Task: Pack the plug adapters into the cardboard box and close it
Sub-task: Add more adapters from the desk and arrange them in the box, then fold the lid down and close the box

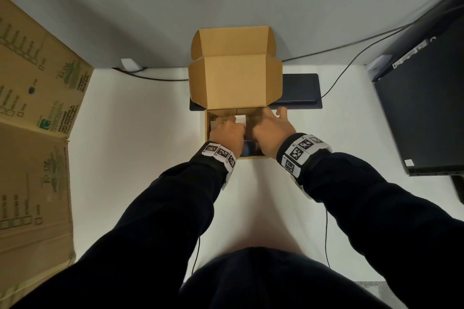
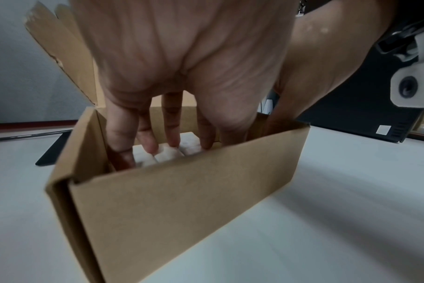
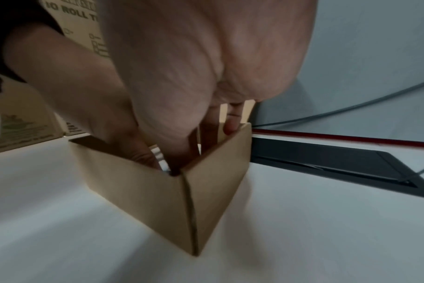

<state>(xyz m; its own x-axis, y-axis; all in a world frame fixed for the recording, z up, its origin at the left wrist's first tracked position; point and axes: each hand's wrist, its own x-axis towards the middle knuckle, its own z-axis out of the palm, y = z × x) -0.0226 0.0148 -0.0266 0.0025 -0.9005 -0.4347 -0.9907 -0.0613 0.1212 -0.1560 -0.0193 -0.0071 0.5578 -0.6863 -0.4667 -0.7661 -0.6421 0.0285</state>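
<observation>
The cardboard box (image 1: 213,130) stands near the far edge of the white tabletop (image 1: 140,148), its lid (image 1: 234,83) raised and leaning back toward the grey partition. Both hands are down inside it. The left hand (image 1: 226,132) reaches into the left part of the box; in the left wrist view its fingers (image 2: 147,141) hang fairly straight and their tips rest on a row of white plug adapters (image 2: 167,152) that lie side by side on the box floor, pressing rather than grasping. The right hand (image 1: 272,130) works at the right end, fingers spread, some of them against the far right wall; whether it grips anything cannot be told, since the wrist view is blurred there. A darker item shows at the near edge of the box between the wrists, too hidden to name. The step in hand appears to be seating the adapters snugly. Next would likely come withdrawing both hands, then bringing the lid forward and down and tucking its front flap inside the near wall, which calls for the adapters to sit below the rim.
</observation>
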